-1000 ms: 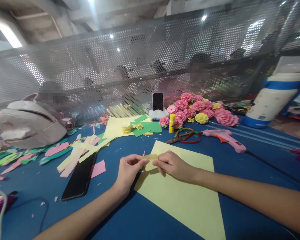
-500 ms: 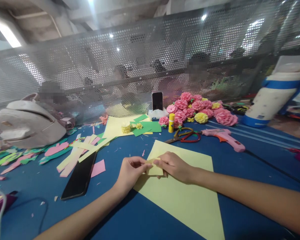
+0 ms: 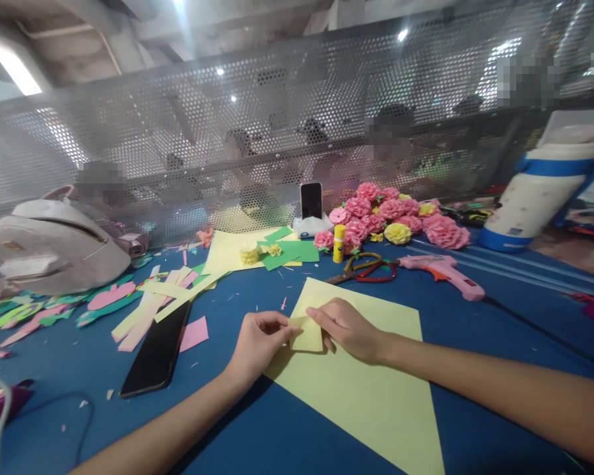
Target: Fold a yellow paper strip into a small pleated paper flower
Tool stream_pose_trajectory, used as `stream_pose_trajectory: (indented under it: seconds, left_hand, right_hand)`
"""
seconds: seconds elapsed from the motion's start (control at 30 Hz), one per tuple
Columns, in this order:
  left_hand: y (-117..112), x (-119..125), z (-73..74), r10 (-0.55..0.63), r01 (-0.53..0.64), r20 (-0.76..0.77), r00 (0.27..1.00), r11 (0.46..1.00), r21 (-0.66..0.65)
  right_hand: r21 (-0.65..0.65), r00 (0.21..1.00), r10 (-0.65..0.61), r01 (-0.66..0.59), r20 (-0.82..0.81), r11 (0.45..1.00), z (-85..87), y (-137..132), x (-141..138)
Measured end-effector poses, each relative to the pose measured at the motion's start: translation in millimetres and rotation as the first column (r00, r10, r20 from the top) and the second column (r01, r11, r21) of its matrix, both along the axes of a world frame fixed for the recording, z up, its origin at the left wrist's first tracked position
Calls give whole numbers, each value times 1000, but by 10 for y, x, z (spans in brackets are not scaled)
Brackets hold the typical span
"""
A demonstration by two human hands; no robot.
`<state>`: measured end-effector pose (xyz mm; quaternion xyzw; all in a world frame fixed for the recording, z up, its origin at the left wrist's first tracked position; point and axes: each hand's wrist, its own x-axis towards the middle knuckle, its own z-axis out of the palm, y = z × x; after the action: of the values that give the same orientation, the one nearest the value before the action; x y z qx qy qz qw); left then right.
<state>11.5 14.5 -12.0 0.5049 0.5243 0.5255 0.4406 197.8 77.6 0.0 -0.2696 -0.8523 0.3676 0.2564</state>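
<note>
A small piece of yellow paper (image 3: 307, 335) is held up between my two hands, over a large yellow sheet (image 3: 376, 389) lying on the blue table. My left hand (image 3: 260, 340) pinches its left edge between thumb and fingers. At the upper right edge, my right hand (image 3: 349, 330) grips it with the thumb in front and the fingers partly hidden behind. Beyond the sheet lie scissors (image 3: 369, 270) with red and yellow handles and a pink glue gun (image 3: 448, 274). A yellow glue stick (image 3: 339, 244) stands upright behind the scissors.
At the back right, pink and yellow paper flowers (image 3: 386, 214) are heaped beside a propped phone (image 3: 311, 201). A black phone (image 3: 156, 356) lies left under paper strips (image 3: 151, 303). A pale backpack (image 3: 54, 247) sits far left, a white-blue bottle (image 3: 539, 198) far right. Perforated metal panels rise behind.
My right thumb has shifted slightly up, so more of the small yellow paper shows. My left hand stays nearly in place.
</note>
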Motion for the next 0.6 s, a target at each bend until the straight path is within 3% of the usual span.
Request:
stream_pose_trajectory:
  seconds: [0.3,0.6]
  left_hand:
    - [9,-35,19,-48,49,175,983,999,0]
    - [13,-15,-1,-39,36,203,978,999,17]
  right_hand:
    - [76,965,43,-24,-257,997,89,0,1]
    - [180,975,105,-69,-197,981,84,-3,11]
